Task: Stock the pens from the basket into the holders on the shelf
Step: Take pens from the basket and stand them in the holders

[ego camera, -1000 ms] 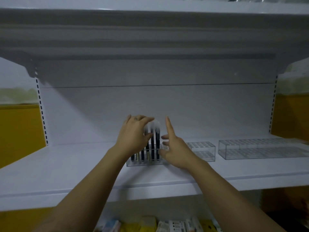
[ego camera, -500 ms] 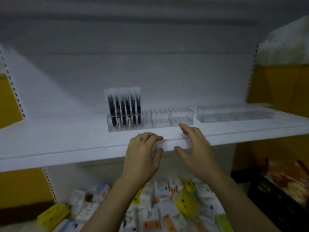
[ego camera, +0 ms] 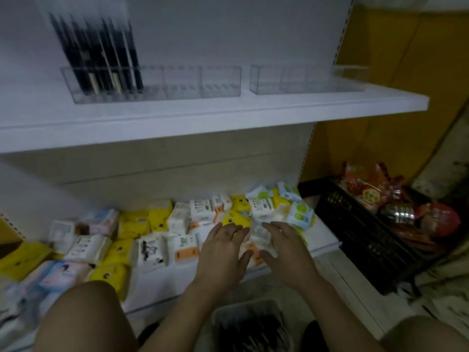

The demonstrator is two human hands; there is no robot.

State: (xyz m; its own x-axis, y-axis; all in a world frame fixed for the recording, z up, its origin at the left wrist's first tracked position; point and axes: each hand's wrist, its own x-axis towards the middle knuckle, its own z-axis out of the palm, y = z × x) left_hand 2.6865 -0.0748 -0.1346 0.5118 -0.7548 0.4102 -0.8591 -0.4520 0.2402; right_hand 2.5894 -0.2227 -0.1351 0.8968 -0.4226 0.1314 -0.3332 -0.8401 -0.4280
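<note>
The basket [ego camera: 250, 326] of pens [ego camera: 253, 334] sits directly below both hands, left hand [ego camera: 223, 255] and right hand [ego camera: 286, 252] equally near, each grip apart and empty.

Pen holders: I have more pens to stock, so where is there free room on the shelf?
The left holder is crowded at its left end with pens; its right compartments look empty. The right holder looks empty. Bare shelf runs in front of both.
</note>
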